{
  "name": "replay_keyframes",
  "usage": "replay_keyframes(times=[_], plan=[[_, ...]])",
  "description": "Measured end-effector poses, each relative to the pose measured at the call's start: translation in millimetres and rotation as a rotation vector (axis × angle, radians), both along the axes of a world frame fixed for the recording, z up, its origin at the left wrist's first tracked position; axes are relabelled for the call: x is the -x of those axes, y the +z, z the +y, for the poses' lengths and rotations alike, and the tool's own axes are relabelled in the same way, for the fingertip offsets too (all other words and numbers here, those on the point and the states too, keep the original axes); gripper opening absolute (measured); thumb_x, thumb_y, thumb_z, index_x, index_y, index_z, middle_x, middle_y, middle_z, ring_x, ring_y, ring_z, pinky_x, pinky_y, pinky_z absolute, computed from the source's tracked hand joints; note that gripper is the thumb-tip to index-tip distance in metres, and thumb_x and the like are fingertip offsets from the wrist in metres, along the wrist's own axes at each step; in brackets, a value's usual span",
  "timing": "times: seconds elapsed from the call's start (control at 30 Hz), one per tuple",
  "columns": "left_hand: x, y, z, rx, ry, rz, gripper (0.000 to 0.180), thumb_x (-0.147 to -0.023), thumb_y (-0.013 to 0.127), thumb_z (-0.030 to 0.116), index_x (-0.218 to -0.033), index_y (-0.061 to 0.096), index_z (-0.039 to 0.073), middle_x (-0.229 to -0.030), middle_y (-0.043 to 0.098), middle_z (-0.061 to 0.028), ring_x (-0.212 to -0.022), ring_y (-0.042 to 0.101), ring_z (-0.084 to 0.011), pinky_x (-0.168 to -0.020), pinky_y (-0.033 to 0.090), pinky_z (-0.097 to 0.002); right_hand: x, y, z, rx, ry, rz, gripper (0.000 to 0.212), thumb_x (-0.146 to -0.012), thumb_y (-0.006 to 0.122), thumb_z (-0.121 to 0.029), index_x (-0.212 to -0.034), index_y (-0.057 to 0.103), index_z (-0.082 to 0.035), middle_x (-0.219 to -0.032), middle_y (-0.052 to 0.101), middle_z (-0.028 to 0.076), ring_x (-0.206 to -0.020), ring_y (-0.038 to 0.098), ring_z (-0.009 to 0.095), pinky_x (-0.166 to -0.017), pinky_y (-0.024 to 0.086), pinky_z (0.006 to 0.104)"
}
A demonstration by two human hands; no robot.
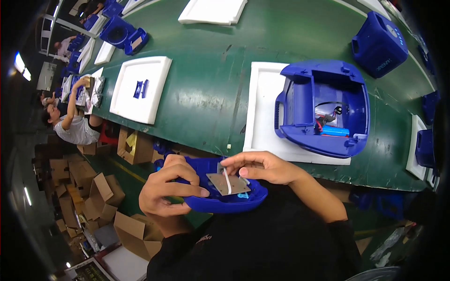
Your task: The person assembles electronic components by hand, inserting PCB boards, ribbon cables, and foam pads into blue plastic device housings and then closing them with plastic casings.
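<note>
Green conveyor belt (211,93) ahead; left hand (166,189) grips a blue plastic shell (225,201), right hand (262,167) pinches a white strip (227,180) over its grey metal plate (229,184)

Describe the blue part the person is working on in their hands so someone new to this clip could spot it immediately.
Start at the long green conveyor table, then drop to its near edge. There the left hand and right hand hold a blue plastic shell piece off the table. Unlike the larger open blue housing on the white foam tray, it carries a flat grey metal plate.
</note>
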State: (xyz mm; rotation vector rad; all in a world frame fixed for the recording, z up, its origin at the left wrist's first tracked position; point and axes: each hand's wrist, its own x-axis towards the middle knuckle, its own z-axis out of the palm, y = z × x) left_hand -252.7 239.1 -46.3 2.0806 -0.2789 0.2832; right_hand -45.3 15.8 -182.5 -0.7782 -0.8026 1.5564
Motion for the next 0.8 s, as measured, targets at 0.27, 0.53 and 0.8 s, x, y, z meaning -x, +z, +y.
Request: replay_keyframes(times=[0.27,0.53,0.8], plan=[[1,2,-5,-0.119,-0.031,0.017,0.029,-0.082,0.088,0.033,-0.099,0.091,0.010,-0.098,0.072,-0.0073,-0.089,0.065,-0.0257,-0.087,0.041,-0.0433,4,14,25,0.180,-0.271,0.086,0.056,-0.109,0.074,-0.018,-0.157,0.053,0.000,-0.128,0.080,0.018,-0.125,0.072,0.020,-0.113,0.053,0.0383],[24,-19,-6,0.020,0.213,-0.125,0.032,-0.072,0.089,0.035,-0.098,0.093,0.016,-0.100,0.063,-0.0065,-0.095,0.061,-0.0279,-0.089,0.043,-0.0426,5,24,27,0.221,-0.392,0.103,0.027,-0.102,0.081,-0.008,-0.125,0.074,0.004,-0.113,0.083,0.016,-0.106,0.079,0.018,-0.100,0.061,0.0334],[24,-17,-10,-0.023,0.391,-0.300,0.028,-0.059,0.091,0.030,-0.087,0.093,0.031,-0.103,0.060,-0.0048,-0.106,0.062,-0.0313,-0.119,0.044,-0.0618,3,31,11,-0.149,-0.525,0.068,0.021,-0.099,0.080,0.003,-0.119,0.082,0.005,-0.110,0.082,0.015,-0.104,0.077,0.020,-0.093,0.061,0.0319]])
